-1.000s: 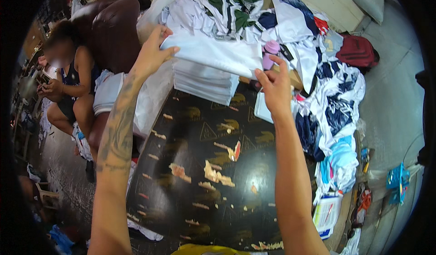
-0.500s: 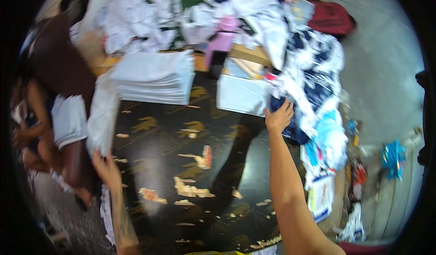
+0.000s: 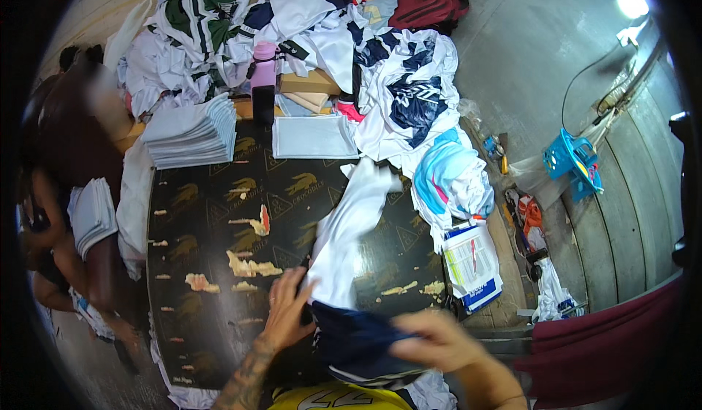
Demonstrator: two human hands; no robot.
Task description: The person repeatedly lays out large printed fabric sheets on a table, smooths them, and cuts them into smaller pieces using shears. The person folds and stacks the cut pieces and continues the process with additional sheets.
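Observation:
A white and navy garment (image 3: 340,242) stretches over the near middle of the dark table (image 3: 219,191), its white part away from me and its navy part close to my body. My right hand (image 3: 435,340), blurred by motion, is closed on the navy end. At the garment's left edge is my left hand (image 3: 287,311), fingers apart, touching the cloth. Beyond them lie a tall stack of folded white pieces (image 3: 194,136) and a lower white stack (image 3: 314,138). A heap of white and navy garments (image 3: 409,92) lies at the far right.
A pink bottle (image 3: 264,66) and a black phone (image 3: 263,105) stand behind the stacks. Light blue cloth (image 3: 450,176) and papers (image 3: 472,260) lie along the right edge. Another person (image 3: 62,213) sits at left with folded white pieces (image 3: 93,216). A blue basket (image 3: 570,161) hangs at right.
My right hand has come back from the far-right heap toward my body, bringing the white and navy garment. My left hand has moved right, from the table's left edge to the garment.

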